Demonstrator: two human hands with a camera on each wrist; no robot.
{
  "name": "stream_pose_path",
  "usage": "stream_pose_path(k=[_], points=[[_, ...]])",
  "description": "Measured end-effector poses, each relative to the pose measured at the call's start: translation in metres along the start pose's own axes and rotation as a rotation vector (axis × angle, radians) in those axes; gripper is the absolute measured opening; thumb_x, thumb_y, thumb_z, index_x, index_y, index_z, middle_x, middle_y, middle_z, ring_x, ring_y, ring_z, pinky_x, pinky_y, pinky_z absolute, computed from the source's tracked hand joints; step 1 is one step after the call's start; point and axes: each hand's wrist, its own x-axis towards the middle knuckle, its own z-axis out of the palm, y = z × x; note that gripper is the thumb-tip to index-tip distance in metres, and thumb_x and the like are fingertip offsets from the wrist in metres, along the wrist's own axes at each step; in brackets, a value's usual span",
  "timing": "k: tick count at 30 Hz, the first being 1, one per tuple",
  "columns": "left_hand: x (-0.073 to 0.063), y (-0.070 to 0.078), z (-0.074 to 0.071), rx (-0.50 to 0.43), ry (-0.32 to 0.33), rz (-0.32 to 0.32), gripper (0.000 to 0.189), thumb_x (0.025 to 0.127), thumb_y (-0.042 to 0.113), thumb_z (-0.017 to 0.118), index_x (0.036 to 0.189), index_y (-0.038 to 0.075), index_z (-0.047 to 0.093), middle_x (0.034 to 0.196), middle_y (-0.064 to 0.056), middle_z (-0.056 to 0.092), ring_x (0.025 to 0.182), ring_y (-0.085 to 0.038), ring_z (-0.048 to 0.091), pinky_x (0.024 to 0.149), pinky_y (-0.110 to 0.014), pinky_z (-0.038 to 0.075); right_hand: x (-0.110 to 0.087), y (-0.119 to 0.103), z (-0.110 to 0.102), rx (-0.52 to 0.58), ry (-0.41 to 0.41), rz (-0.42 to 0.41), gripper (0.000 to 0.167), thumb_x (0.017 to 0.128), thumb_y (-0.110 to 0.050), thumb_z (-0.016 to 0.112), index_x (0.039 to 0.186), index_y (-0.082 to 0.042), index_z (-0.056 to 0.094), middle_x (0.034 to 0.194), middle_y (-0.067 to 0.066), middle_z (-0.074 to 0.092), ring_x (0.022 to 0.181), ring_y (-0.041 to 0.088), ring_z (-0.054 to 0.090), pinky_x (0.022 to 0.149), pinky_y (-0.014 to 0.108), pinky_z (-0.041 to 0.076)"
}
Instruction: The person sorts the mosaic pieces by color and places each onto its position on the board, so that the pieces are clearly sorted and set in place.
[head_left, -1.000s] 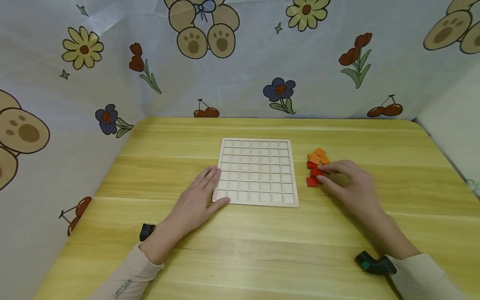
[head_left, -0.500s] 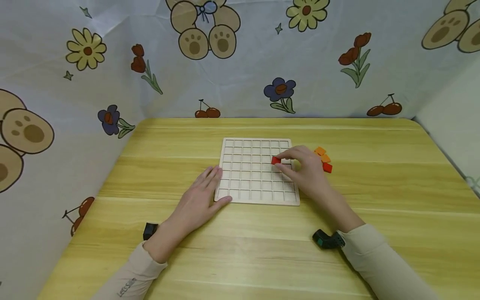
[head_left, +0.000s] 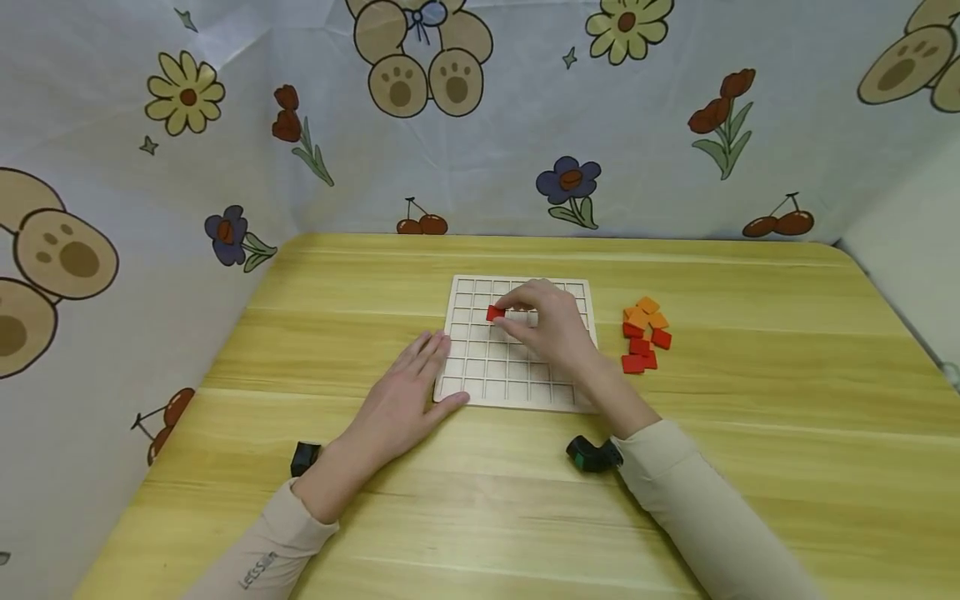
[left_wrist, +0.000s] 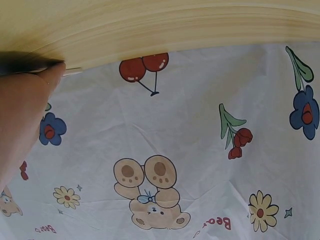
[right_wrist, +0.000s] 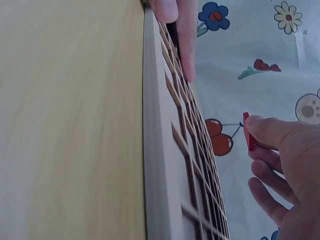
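A pale wooden grid board (head_left: 517, 400) with rows of square cells lies on the table. My left hand (head_left: 401, 400) rests flat at its left edge, fingers straight, thumb along the near left corner. Over the upper part of the board, my right hand (head_left: 551, 325) pinches a red square tile (head_left: 495, 313) between thumb and fingers. The right wrist view shows this red tile (right_wrist: 248, 132) held by its edges, apart from the board's surface. In the left wrist view only part of the left hand (left_wrist: 30, 105) shows, at the left edge.
To the right of the board lies a loose cluster of several orange tiles (head_left: 647, 305) and several red tiles (head_left: 633, 363). The wooden table (head_left: 465, 500) reaches back to a patterned cloth (head_left: 495, 183) hanging behind and at the left.
My right hand has gone from the tile cluster leftward over the board, carrying a red tile pinched in its fingers. The left hand stays at the board's left edge.
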Motion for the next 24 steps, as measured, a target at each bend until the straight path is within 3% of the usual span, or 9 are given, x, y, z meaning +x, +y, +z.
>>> stream_pose_path(k=[7, 16, 24], points=[[0.0, 0.002, -0.001, -0.004, -0.007, -0.006, 0.087, 0.105, 0.063, 0.051, 0.167, 0.006, 0.027, 0.174, -0.008, 0.026, 0.163, -0.029, 0.021, 0.132, -0.048, 0.025, 0.003, -0.005, 0.019, -0.03, -0.047, -0.036, 0.016, 0.09, -0.017, 0.086, 0.104, -0.009, 0.082, 0.101, 0.004, 0.078, 0.099, 0.022, 0.068, 0.09, 0.038, 0.058], [0.006, 0.002, 0.003, 0.007, 0.0, 0.018, 0.087, 0.106, 0.063, 0.05, 0.167, 0.006, 0.027, 0.174, -0.009, 0.027, 0.163, -0.03, 0.021, 0.132, -0.047, 0.024, -0.001, 0.001, 0.025, -0.057, -0.076, 0.061, 0.017, 0.09, -0.018, 0.086, 0.103, -0.008, 0.082, 0.101, 0.005, 0.077, 0.1, 0.022, 0.067, 0.091, 0.038, 0.056], [0.001, 0.002, 0.001, 0.009, -0.003, 0.0, 0.087, 0.106, 0.063, 0.049, 0.167, 0.007, 0.026, 0.174, -0.009, 0.026, 0.163, -0.029, 0.019, 0.132, -0.048, 0.025, -0.002, 0.003, 0.033, -0.049, -0.081, 0.053, 0.016, 0.09, -0.018, 0.086, 0.103, -0.01, 0.081, 0.103, 0.003, 0.075, 0.099, 0.019, 0.066, 0.09, 0.035, 0.057]])
